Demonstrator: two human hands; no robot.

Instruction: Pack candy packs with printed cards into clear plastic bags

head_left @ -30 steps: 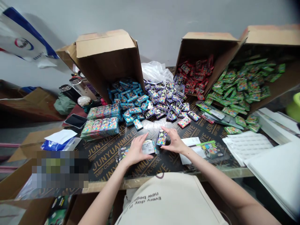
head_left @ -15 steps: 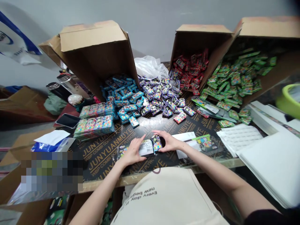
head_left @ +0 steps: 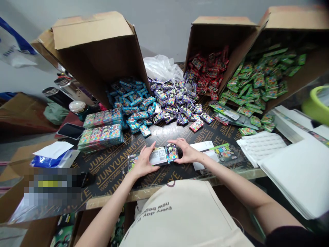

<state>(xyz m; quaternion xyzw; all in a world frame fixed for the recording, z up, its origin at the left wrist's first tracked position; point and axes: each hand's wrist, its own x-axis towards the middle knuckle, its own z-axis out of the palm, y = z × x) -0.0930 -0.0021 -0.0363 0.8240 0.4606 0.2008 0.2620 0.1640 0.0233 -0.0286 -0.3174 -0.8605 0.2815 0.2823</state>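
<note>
At the near edge of the table, the left hand lies flat on a clear pack, fingers spread to pin it to the board. The right hand pinches a purple packet between thumb and curled fingers, held against the pack's open end at its 3 o'clock side. Three boxes lie tipped on their sides, so their contents spill within reach. From the hands, the blue heap is at 11 o'clock, the purple heap at 12, the red packets at 1 and the green packets at 2. Filled stacks sit at 10 o'clock, set clear of the loose heaps.
</note>
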